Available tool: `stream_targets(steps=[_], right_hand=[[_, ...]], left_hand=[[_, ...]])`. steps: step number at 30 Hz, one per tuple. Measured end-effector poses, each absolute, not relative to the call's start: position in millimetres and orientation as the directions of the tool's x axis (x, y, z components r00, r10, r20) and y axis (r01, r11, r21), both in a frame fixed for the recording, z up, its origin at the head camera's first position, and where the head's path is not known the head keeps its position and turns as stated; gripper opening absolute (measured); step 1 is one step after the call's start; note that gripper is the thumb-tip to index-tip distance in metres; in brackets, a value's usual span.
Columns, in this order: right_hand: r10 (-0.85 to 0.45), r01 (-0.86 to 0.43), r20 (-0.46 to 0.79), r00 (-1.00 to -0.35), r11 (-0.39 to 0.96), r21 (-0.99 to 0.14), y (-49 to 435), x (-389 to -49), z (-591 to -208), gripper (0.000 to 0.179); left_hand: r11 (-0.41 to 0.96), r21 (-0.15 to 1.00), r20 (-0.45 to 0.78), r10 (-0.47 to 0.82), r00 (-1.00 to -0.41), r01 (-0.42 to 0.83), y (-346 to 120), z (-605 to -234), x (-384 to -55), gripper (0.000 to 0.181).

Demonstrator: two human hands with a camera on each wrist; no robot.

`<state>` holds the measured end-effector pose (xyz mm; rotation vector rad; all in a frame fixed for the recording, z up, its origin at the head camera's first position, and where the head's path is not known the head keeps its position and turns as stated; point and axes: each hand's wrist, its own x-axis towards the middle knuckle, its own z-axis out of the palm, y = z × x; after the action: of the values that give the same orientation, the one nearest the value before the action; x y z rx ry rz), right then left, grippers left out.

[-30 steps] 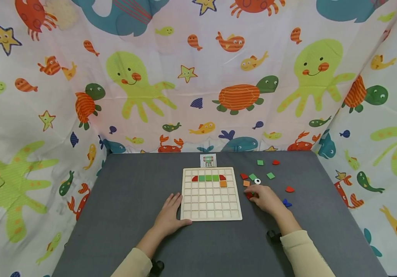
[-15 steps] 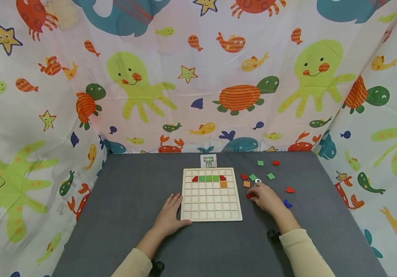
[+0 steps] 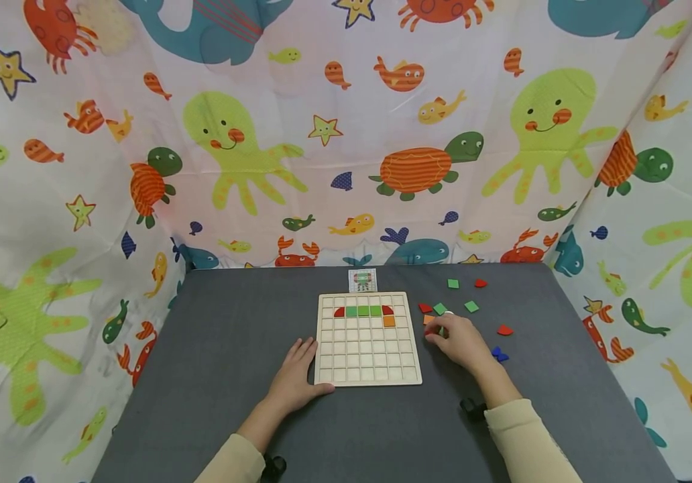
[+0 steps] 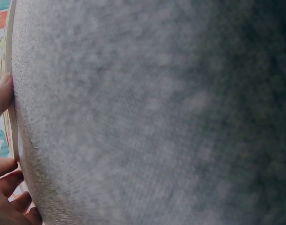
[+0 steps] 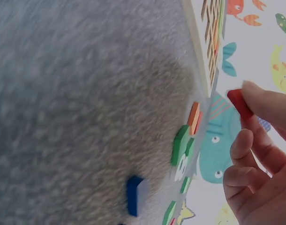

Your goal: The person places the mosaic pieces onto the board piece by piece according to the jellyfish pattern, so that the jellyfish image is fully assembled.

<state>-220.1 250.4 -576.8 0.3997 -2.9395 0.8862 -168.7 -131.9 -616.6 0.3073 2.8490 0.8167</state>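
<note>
A light wooden grid board (image 3: 367, 357) lies on the grey table. Near its top a row of green squares (image 3: 363, 311) runs between two red rounded pieces, with an orange square (image 3: 389, 321) below the right end. My left hand (image 3: 294, 377) rests at the board's lower left, fingers spread along the left edge and thumb at the front corner. To the right of the board, my right hand (image 3: 459, 341) pinches a small red piece (image 5: 240, 104) between thumb and index finger, raised off the table in the right wrist view. Its full outline is partly hidden by the fingers.
A small picture card (image 3: 362, 280) lies behind the board. Around my right hand are loose pieces: a green square (image 3: 471, 306), a red piece (image 3: 505, 330), a blue piece (image 3: 499, 354) and several others. A patterned curtain (image 3: 412, 100) encloses the table's back and sides.
My right hand has picked the red piece up off the table and shifted slightly up and left, covering most of the white ring. The left hand and the board have stayed still.
</note>
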Motion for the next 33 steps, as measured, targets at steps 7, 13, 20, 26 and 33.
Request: stream_targets(steps=[7, 13, 20, 26, 33], right_hand=[[-0.241, -0.291, 0.163, -0.957, 0.773, -0.564, 241.0, -220.0, -569.1, 0.016], [-0.222, -0.241, 0.109, -0.969, 0.751, -0.615, 232.1, -221.9, -565.6, 0.014], [-0.178, -0.123, 0.005, -0.984, 0.656, -0.745, 221.2, -225.3, -565.6, 0.010], [-0.173, -0.079, -0.032, -0.984, 0.599, -0.797, 212.0, -232.3, -570.8, 0.011], [-0.171, -0.032, -0.080, -0.982, 0.566, -0.824, 201.9, -240.0, -577.2, 0.012]], left_hand=[[0.826, 0.542, -0.099, 0.244, -0.965, 0.153, -131.8, -613.6, -167.9, 0.107], [0.826, 0.540, -0.095, 0.249, -0.964, 0.160, -132.4, -613.9, -168.8, 0.107], [0.829, 0.536, -0.098, 0.248, -0.964, 0.158, -133.2, -614.2, -169.6, 0.107], [0.833, 0.534, -0.107, 0.239, -0.965, 0.148, -133.0, -616.2, -170.3, 0.108], [0.828, 0.541, -0.102, 0.240, -0.965, 0.148, -133.0, -617.9, -170.3, 0.108]])
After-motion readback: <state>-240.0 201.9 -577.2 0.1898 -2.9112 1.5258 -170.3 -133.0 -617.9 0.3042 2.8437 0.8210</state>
